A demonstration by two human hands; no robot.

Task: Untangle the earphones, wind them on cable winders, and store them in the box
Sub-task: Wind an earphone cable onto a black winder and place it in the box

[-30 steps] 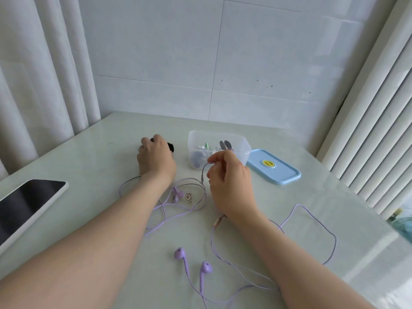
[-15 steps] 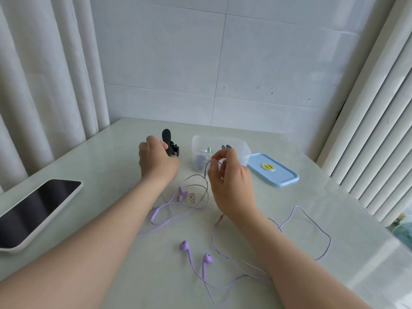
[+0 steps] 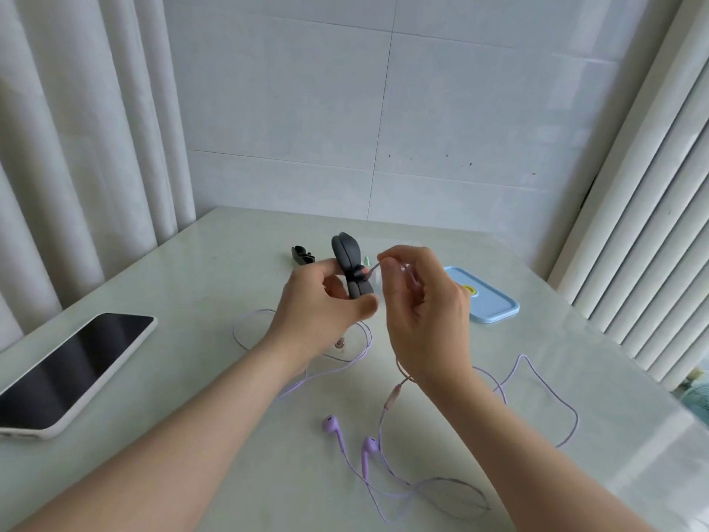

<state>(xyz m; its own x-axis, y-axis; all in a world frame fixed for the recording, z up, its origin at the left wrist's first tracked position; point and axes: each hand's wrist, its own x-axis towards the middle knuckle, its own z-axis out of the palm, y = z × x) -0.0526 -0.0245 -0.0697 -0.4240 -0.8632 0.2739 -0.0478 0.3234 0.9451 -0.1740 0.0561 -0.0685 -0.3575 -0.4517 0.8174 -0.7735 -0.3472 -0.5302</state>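
Note:
My left hand (image 3: 318, 309) holds a dark grey cable winder (image 3: 350, 266) upright above the table. My right hand (image 3: 422, 305) pinches the plug end of a purple earphone cable (image 3: 374, 267) against the winder's middle. That cable runs down past my right wrist to the two purple earbuds (image 3: 349, 435) lying near the front of the table, with loose loops (image 3: 552, 408) to the right. A second purple earphone cable (image 3: 249, 324) lies coiled under my left hand. The clear box is almost entirely hidden behind my hands. A second black winder (image 3: 302, 255) lies further back.
The blue box lid (image 3: 495, 305) lies at the right, behind my right hand. A phone (image 3: 65, 370) in a white case rests face up at the left. Curtains hang at the left and vertical blinds at the right, with a tiled wall behind the table.
My left hand lifted the grey winder off the table and brought it toward my right hand. The right hand raised the cable's plug end up to the winder.

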